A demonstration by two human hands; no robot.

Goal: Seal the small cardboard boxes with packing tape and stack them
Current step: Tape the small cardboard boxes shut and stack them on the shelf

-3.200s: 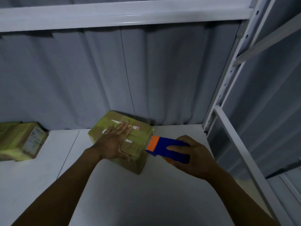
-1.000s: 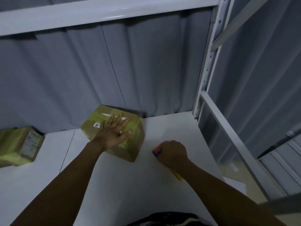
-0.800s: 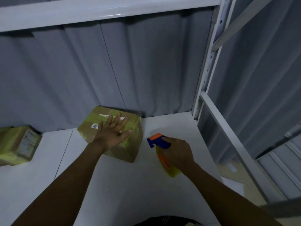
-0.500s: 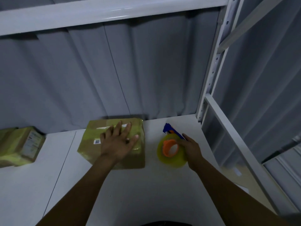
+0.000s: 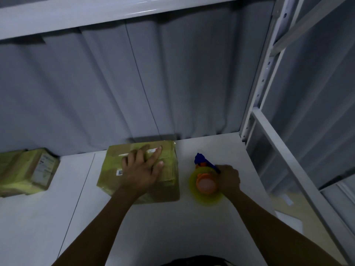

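Cardboard box (image 5: pixel 110 169), wrapped in yellowish tape and bearing small labels, lies on the white shelf (image 5: pixel 172 227) near its back edge. It is under the left hand (image 5: pixel 141 169), whose grip is spread, with palm and straight fingers resting flat on the box top. Just right of the box, a tape dispenser (image 5: pixel 205 186) sits with its yellow roll and orange core facing up and its blue handle pointing back. The right hand (image 5: pixel 228 179) has its grip curled round that handle. Another taped box (image 5: pixel 28 171) sits well apart at the left edge. A grey curtain (image 5: pixel 172 83) hangs behind, a white rack upright (image 5: pixel 263 73) stands at the right, and a white beam (image 5: pixel 115 14) crosses overhead.
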